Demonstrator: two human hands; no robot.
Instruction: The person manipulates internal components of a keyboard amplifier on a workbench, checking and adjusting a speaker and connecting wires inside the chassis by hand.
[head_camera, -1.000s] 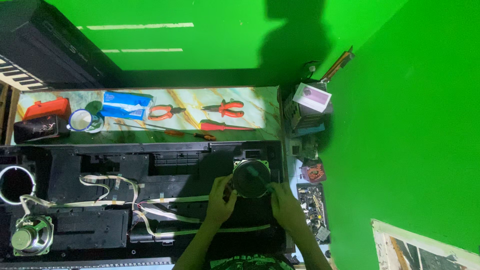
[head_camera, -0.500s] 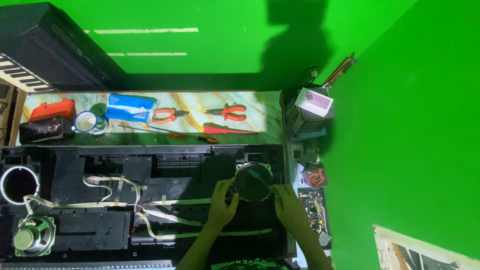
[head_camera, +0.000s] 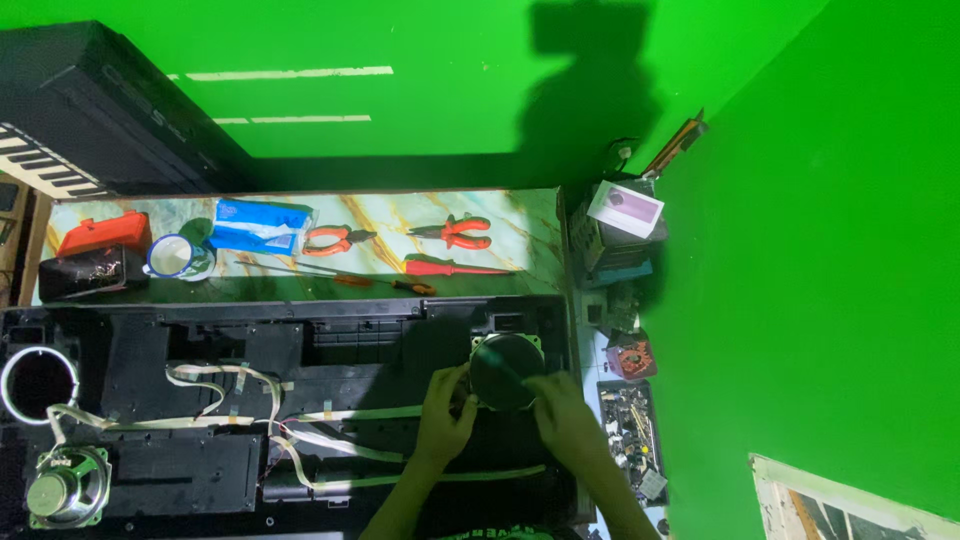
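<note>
Round dark speaker (head_camera: 505, 370): seated in the right end of the opened black keyboard chassis (head_camera: 200, 350), at about 5 o'clock of the view, over a green-edged mounting. It is flanked by both hands. The left hand (head_camera: 445, 405) is placed at the speaker's 8 o'clock, its fingers (head_camera: 452, 378) curled against the left rim; the right hand (head_camera: 565, 415) is placed at its 4 o'clock, its fingers (head_camera: 535, 385) bent over the lower right rim. Whether the speaker is lifted or merely touched cannot be told. The speaker is seen as a flat, dark disc with a dull sheen; finer detail is not made out. Containers: a white mug with a blue rim (head_camera: 172, 256), at 10 o'clock on the marbled counter (head_camera: 520, 215), its contents not discernible; a dark open box (head_camera: 80, 272) just left of the mug, holding small glinting items; a red case (head_camera: 100, 233) above that box, closed; a black tray (head_camera: 630, 425) at 3 o'clock of the right hand, filled with small electronic parts. Also on the counter: a blue packet (head_camera: 250, 225), two orange-handled pliers (head_camera: 335, 238) (head_camera: 455, 232), a red-handled screwdriver (head_camera: 445, 267). Within the chassis: pale ribbon cables (head_camera: 240, 385), a second speaker (head_camera: 65, 488) at 8 o'clock, and a round white-rimmed opening (head_camera: 38, 380) above it.
</note>
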